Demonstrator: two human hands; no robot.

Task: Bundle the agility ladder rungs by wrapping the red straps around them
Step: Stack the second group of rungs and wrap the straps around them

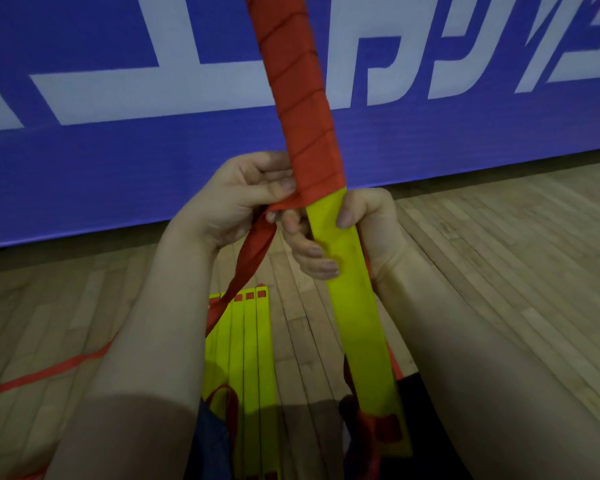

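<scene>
Tilted bundle of flat yellow plastic ladder rungs (355,306) gripped by right hand (371,226) just below wrap. Upper part spiral-wound in red woven strap (302,98). Strap pinched by left hand (236,199) at wrap's lower edge; loose tail hung toward wooden plank floor (499,254), past second stack of yellow rungs (250,348) lying there.

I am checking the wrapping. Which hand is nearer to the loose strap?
Left. The left hand pinches the loose strap; the right hand grips the yellow rungs beside it.
</scene>
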